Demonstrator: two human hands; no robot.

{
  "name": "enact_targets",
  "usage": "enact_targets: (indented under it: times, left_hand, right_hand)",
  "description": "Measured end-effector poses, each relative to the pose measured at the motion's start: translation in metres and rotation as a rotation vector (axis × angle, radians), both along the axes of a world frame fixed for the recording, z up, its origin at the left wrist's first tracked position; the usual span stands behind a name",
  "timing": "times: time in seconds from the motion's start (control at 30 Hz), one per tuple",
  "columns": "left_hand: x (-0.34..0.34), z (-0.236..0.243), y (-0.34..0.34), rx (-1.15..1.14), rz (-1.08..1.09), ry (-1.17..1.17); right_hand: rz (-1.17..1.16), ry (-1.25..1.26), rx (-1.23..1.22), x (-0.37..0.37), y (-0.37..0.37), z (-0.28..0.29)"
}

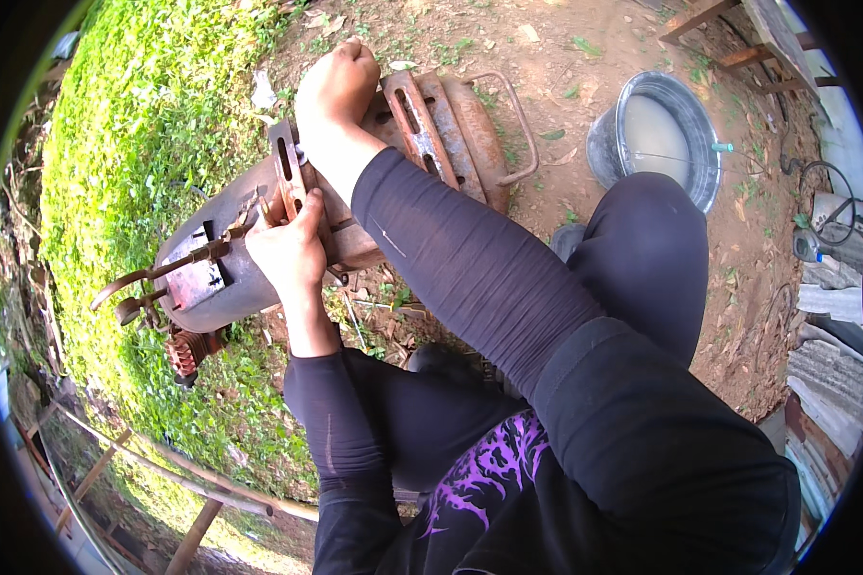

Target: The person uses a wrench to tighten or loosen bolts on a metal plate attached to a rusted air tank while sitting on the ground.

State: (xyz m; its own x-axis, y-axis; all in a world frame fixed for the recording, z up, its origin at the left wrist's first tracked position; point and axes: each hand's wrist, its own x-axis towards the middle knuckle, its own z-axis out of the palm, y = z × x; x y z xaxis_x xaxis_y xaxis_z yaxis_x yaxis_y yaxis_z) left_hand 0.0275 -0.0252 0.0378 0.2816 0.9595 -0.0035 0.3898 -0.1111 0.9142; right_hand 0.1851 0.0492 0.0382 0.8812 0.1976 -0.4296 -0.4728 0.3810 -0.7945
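Observation:
A rusty grey metal tank (249, 196), seemingly an air compressor's, lies on its side in front of me. Across its top run two slotted rust-brown brackets, a left bracket (285, 158) and a right bracket (414, 120). My left hand (290, 251) is closed around the near end of the left bracket, its thumb lying along the metal. Over the tank's far side, between the two brackets, my right hand (338, 84) makes a closed fist with the wrist bent. Whatever its fingers hold, if anything, is hidden from view.
A curved pipe handle (523, 129) sticks out at the tank's right end. Pipe fittings (177, 273) and a red finned part (194, 353) are at its left end. A bucket (657, 134) of cloudy water stands right, near my knee. A wooden bench (738, 38) is farther back.

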Motion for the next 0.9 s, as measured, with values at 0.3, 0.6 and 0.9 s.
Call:
enact_targets:
  times: [0.3,0.6,0.9]
  left_hand:
    - [-0.009,0.004,-0.002,-0.01,0.07,0.082]
    - [-0.001,0.004,-0.003,0.018,0.016,0.041]
    - [0.001,0.004,-0.001,-0.029,0.012,0.06]
  right_hand:
    - [0.143,-0.061,0.152,-0.008,0.038,-0.024]
    - [1.591,0.283,0.137,0.027,0.094,-0.022]
    - [1.145,-0.08,-0.146,0.026,0.046,0.027]
